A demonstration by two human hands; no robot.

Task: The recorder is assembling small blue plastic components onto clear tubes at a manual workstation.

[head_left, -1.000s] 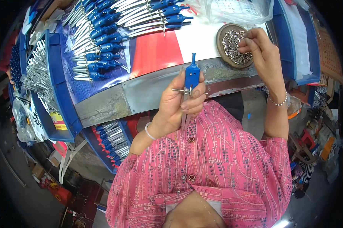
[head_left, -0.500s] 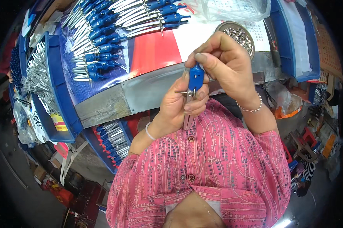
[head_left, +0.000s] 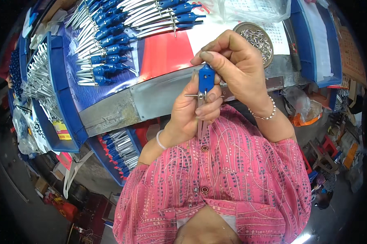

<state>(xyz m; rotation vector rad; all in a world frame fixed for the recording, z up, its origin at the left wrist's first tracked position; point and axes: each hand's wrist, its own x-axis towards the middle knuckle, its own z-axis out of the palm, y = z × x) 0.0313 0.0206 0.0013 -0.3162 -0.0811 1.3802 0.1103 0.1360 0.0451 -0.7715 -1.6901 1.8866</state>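
Observation:
My left hand is closed around a drawing compass with a blue plastic head, two metal legs and a thin cross rod. The head points away from me and the legs toward my chest. Just above the top of the head, my right hand is pinched, thumb against forefinger. Whatever sits between those fingertips is too small or hidden to make out. Several similar blue-headed compasses lie in rows on the table at the far left. Behind my right hand stands a round dish of small metal pins.
On the left, a blue bin holds metal legs. Another blue bin is at the right. Below the table's metal edge sits a tray of metal parts. A clear plastic bag lies at the back.
The right hand has shifted slightly left and up, its fingertips still close to the compass head. The compass has moved a little left in my left hand and stands straighter.

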